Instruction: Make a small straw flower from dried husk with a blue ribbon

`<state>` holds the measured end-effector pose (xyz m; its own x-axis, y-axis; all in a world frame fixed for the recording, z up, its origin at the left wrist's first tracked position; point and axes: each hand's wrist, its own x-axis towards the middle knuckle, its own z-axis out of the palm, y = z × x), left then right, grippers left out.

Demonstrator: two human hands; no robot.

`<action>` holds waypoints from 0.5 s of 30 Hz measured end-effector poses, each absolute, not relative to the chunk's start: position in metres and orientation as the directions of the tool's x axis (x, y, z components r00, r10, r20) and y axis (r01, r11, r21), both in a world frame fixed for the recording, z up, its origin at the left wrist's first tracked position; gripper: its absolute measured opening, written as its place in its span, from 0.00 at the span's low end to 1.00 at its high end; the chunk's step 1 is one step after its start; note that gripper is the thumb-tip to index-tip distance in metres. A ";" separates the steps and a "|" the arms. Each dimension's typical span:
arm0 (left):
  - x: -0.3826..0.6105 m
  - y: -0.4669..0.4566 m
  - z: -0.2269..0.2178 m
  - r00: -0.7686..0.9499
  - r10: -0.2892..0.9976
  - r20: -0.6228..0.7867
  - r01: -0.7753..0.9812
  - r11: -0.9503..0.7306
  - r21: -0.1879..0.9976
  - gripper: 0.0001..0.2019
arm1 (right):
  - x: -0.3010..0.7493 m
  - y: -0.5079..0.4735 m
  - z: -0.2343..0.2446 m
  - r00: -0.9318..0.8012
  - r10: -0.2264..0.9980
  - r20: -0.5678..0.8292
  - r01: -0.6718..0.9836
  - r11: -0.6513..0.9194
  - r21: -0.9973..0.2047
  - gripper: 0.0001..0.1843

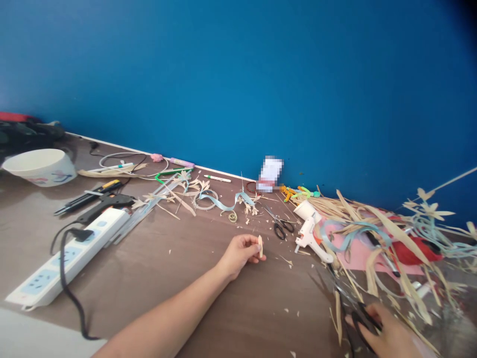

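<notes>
Near the middle of the frame, in the head view, the left hand (pixel 242 253) pinches a small pale piece of dried leaf (pixel 260 247) between thumb and fingers, holding it upright just above the table (pixel 149 268). Towards the lower right, the right hand (pixel 393 328) is closed around the black handles of a pair of scissors (pixel 352 299); the blades point up and left, but blur leaves it unclear whether they are parted. They are well apart from the piece.

Small scraps (pixel 286 261) lie around both hands, so the step in hand looks like trimming or shaping the leaf piece, judging by the tool and the offcuts. A further cut would call for bringing the blades and the piece together, with the left fingertips clear of the edge.

At the right of the frame lies a tangled heap of dried strips (pixel 395 231), with a white glue gun (pixel 311 238) at its left edge. Just left of that gun, a second pair of scissors (pixel 280 226) rests on the table. The power strip (pixel 43 281) sits at lower left, below a white bowl (pixel 44 171).
</notes>
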<state>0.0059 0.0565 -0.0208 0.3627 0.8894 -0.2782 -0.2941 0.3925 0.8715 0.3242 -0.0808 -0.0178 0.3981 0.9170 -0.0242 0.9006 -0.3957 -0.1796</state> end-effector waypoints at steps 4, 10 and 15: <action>0.006 0.057 -0.021 0.364 0.892 -0.269 -0.314 0.390 0.866 0.11 | 0.336 -0.079 -0.014 0.318 0.944 -0.084 0.932 -0.328 -0.156 0.08; 0.006 0.057 -0.022 0.368 0.901 -0.228 -0.358 0.364 0.860 0.09 | 0.336 -0.064 0.002 0.297 0.915 -0.273 0.941 -0.329 -0.079 0.13; 0.005 0.058 -0.020 0.384 0.898 -0.213 -0.433 0.379 0.818 0.07 | 0.345 -0.060 0.006 0.168 0.933 -0.318 0.953 -0.236 -0.190 0.07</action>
<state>0.0052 0.0577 -0.0201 0.3844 0.8983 -0.2126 -0.4331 0.3789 0.8178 0.3454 -0.0601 0.0064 0.1680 0.9331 -0.3181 0.9528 -0.2365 -0.1904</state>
